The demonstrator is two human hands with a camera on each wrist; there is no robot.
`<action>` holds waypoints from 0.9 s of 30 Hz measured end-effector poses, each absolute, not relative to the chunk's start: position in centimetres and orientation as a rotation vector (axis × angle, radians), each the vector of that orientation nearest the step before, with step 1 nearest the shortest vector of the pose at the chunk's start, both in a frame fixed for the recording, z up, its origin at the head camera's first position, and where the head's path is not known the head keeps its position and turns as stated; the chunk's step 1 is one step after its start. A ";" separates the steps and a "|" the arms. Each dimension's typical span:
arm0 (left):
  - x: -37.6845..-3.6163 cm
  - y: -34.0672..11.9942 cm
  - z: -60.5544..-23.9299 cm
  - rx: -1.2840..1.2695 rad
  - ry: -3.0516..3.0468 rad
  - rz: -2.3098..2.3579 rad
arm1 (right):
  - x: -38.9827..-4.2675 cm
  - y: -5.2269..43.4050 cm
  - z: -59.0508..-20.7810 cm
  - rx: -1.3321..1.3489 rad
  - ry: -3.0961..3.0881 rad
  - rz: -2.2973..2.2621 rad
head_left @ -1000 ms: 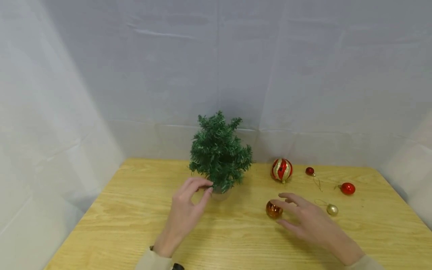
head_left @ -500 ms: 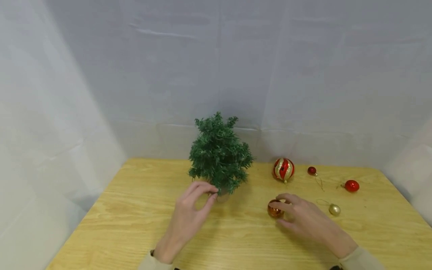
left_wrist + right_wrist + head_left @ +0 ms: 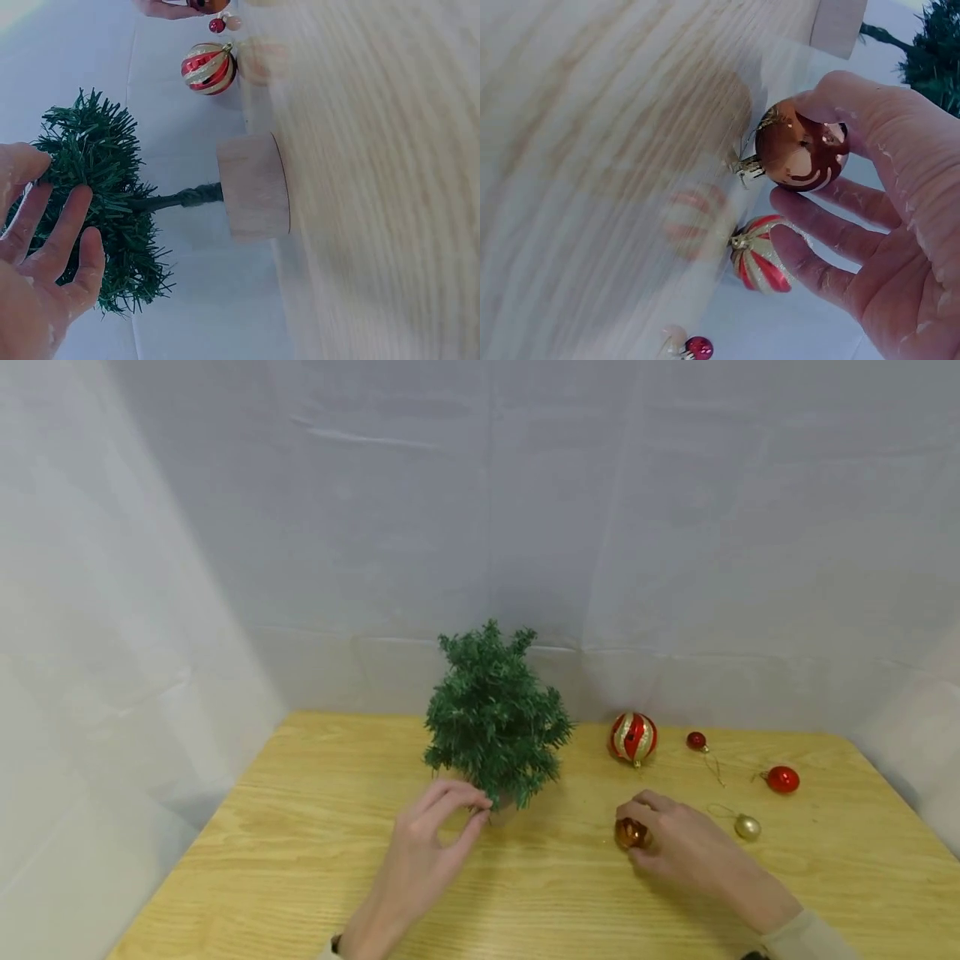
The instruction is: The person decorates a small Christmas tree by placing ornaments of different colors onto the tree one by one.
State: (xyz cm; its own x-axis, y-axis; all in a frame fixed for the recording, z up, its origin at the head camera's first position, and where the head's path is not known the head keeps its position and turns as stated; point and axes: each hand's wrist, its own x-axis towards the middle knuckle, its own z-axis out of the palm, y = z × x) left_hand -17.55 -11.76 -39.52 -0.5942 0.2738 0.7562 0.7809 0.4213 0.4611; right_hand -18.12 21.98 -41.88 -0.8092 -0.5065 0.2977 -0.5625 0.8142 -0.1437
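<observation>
item: amber bauble (image 3: 631, 833), pinched in right hand (image 3: 678, 847) for lifting; left hand (image 3: 427, 843), fingers loose, steadies small tree (image 3: 495, 727) on desk (image 3: 300, 860).

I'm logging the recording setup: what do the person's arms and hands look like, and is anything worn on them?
Both hands are bare, with no gloves or rings visible. The left hand shows only a sliver of beige cuff at the frame's bottom edge. The right hand ends in a beige long sleeve at the wrist, with a dark band beside it.
</observation>
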 end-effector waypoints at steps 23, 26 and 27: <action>-18.2 -10.9 -39.7 -0.871 -1.983 -0.797 | -18.4 26.2 -40.4 0.594 -2.607 1.273; -18.5 -11.0 -39.7 -0.881 -1.940 -0.716 | -18.0 26.3 -39.8 0.601 -2.556 1.401; -18.5 -11.0 -39.7 -0.884 -1.925 -0.695 | -18.0 26.3 -39.7 0.608 -2.533 1.440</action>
